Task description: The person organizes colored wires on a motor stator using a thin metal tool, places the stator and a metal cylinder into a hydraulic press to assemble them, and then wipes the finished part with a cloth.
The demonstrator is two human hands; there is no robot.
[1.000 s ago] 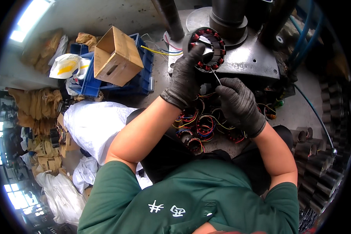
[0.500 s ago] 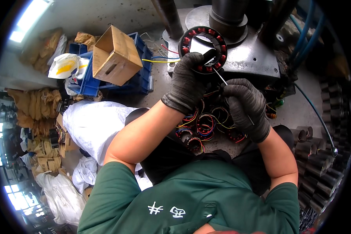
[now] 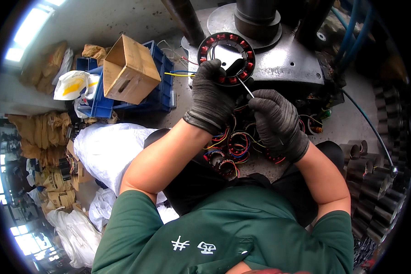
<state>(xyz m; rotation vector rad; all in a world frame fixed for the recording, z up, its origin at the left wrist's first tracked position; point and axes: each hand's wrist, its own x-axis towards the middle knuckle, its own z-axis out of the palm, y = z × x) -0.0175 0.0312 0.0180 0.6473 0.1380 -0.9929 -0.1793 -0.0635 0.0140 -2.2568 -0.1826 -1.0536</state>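
Note:
Both hands wear dark knit gloves. My left hand (image 3: pixel 211 93) grips the lower rim of a round black stator ring with red windings (image 3: pixel 227 57), which lies on the grey metal machine base (image 3: pixel 283 59). My right hand (image 3: pixel 275 121) pinches a thin metal pick (image 3: pixel 245 86) whose tip points up into the ring's lower edge. A yellow wire (image 3: pixel 178 74) trails left from the ring. Below my hands lies a heap of more wound stators with coloured wires (image 3: pixel 235 150).
A dark press column (image 3: pixel 255 13) rises behind the ring. At the left, a brown cardboard box (image 3: pixel 130 68) sits on a blue crate (image 3: pixel 157 86). White sacks (image 3: pixel 105 150) lie at lower left, dark metal cylinders (image 3: pixel 374 192) at the right.
The stator ring has shifted from tilted in my left hand to lying flatter on the machine base. My right hand has risen, bringing the pick's tip to the ring's lower edge.

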